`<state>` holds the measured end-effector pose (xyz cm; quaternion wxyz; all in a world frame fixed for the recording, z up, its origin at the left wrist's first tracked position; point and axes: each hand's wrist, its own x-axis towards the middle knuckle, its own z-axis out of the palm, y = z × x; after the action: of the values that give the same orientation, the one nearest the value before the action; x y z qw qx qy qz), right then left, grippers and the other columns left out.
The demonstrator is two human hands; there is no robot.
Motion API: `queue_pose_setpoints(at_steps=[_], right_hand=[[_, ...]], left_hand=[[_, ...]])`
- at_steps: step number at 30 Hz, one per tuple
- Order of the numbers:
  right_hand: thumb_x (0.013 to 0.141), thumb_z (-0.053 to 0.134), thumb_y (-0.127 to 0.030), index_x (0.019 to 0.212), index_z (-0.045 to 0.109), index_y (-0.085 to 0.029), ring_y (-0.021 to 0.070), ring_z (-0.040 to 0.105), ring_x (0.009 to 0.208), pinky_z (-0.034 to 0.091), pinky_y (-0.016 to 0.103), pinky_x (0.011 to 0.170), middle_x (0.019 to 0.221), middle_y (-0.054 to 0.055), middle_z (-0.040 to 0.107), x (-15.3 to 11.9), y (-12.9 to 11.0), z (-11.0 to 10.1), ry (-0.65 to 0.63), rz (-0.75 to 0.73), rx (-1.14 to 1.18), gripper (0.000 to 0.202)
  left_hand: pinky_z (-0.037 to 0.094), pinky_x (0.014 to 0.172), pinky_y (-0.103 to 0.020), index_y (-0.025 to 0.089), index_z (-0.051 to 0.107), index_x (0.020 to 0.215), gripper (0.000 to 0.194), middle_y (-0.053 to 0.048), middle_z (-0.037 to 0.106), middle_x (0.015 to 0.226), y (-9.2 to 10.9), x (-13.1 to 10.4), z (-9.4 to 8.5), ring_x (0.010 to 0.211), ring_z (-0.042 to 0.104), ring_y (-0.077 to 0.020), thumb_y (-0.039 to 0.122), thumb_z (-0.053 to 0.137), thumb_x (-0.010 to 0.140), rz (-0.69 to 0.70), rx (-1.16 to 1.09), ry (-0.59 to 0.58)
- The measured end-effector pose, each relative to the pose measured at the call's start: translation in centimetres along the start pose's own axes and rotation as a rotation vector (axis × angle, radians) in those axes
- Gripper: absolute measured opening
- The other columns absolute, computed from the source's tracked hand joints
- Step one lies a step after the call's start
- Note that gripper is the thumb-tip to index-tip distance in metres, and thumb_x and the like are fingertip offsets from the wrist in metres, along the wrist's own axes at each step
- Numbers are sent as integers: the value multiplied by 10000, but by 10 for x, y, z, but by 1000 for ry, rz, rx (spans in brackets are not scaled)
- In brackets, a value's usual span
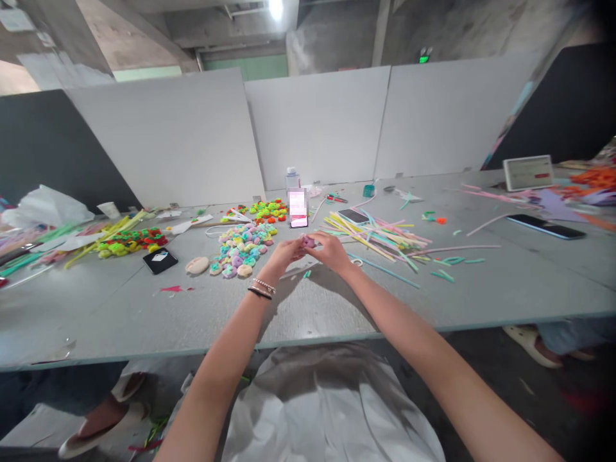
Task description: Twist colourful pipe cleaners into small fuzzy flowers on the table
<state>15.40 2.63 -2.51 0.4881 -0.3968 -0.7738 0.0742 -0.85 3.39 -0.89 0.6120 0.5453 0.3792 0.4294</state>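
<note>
Grasping a small, rounded purple fuzzy piece (308,242) between the curled fingers of the left hand (287,251) and the right hand (333,251), above a long grey desk (308,317) and in front of a lit upright phone (298,208). To the left, a loose pile of pastel fuzzy pieces (243,247); to the right, scattered pastel fuzzy stems (385,239). Behind the lit phone, a capped clear plastic bottle (291,178); farther left, a tilted white cup (110,210) near a crumpled translucent plastic bag (48,206), with contents of all three too indistinct to tell.
</note>
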Motion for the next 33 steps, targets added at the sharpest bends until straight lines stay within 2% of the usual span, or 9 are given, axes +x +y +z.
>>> queue_pose_setpoints(at_steps=[5,8,12,15,18,21,23,29,33], right_hand=[[801,637,-452,975,714,-228,231,607,944,427,332,865,983,75,697,0,2,1,-7,31,-24,295],[777,661,-456,1100,678,-242,242,588,1028,424,351,900,1091,78,678,3,2,3,11,31,27,388],[816,595,-472,1196,617,-239,216,604,996,467,328,815,1159,81,648,7,3,4,15,117,152,446],[857,524,-476,1180,616,-225,202,628,925,468,325,788,1075,80,677,8,8,3,11,221,180,419],[823,583,-456,1096,654,-208,204,640,843,458,324,761,999,79,702,7,14,2,-19,261,111,375],[844,558,-408,912,696,-192,191,642,722,447,300,694,794,59,713,7,21,-1,-49,291,76,265],[863,519,-396,820,692,-187,173,628,633,438,279,642,671,39,685,8,24,-4,-42,340,88,275],[792,577,-375,862,657,-165,145,623,586,450,251,583,730,46,694,15,23,-13,88,546,339,235],[774,558,-324,915,644,-168,176,641,733,489,310,695,883,72,702,16,25,-16,272,621,319,227]], left_hand=[[424,676,-237,152,718,815,339,-110,723,876,-7,6,-4,773,645,-155,477,666,735,-9,45,26],[433,694,-244,171,714,859,331,-101,722,915,-9,8,-7,816,656,-165,477,653,750,-1,58,39],[468,755,-263,173,695,858,325,-87,712,939,-7,10,-9,836,662,-158,475,667,742,20,-52,69],[496,781,-261,156,658,811,254,-74,704,923,-1,13,-9,806,661,-134,393,705,730,58,-266,168],[510,788,-232,158,638,863,173,-58,701,935,7,14,-12,821,658,-109,294,684,767,122,-432,218],[514,799,-219,174,626,930,169,-52,700,952,11,15,-16,883,658,-112,248,670,785,168,-438,227],[512,817,-225,178,623,972,216,-53,695,969,11,15,-17,934,656,-125,254,680,777,192,-406,214],[462,956,-312,170,643,1035,408,-48,682,1027,4,16,-15,949,643,-136,189,769,647,283,-293,185],[477,922,-352,156,666,1036,441,-59,689,989,0,17,-14,914,643,-159,260,783,624,294,-114,166]])
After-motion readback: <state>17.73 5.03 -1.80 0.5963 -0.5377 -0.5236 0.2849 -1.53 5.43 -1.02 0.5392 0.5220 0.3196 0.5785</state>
